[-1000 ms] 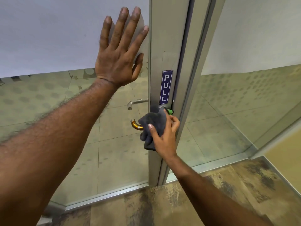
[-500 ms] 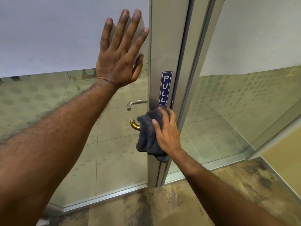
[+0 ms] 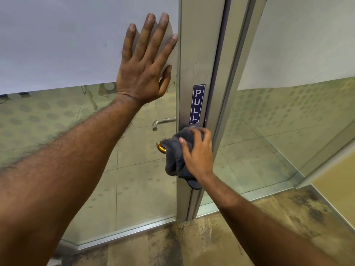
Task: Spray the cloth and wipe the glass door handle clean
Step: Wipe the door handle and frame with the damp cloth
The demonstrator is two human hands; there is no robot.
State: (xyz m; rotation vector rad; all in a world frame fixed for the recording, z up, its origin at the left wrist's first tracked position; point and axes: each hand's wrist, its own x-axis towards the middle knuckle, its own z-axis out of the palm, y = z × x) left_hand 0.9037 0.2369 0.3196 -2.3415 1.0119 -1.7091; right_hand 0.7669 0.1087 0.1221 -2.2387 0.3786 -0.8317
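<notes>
My right hand (image 3: 197, 154) presses a dark grey cloth (image 3: 175, 150) against the door handle on the metal door stile, just below a blue PULL sign (image 3: 197, 104). Only the gold curved end of the handle (image 3: 161, 147) sticks out to the left of the cloth; the rest is hidden under it. My left hand (image 3: 146, 66) lies flat with fingers spread on the frosted part of the glass door (image 3: 57, 54), above and left of the handle. A silver lever handle (image 3: 162, 122) shows through the glass on the far side.
The silver door frame (image 3: 230, 93) stands just right of my right hand, with a fixed glass panel (image 3: 288, 121) beyond it. Mottled brown carpet (image 3: 211, 242) covers the floor in front. A tan wall (image 3: 338, 191) is at the lower right.
My right hand has turned over the cloth and spread it down the stile, from a bunched grip to a flatter press. A green thing seen by my fingers one second ago is hidden. My left hand stays.
</notes>
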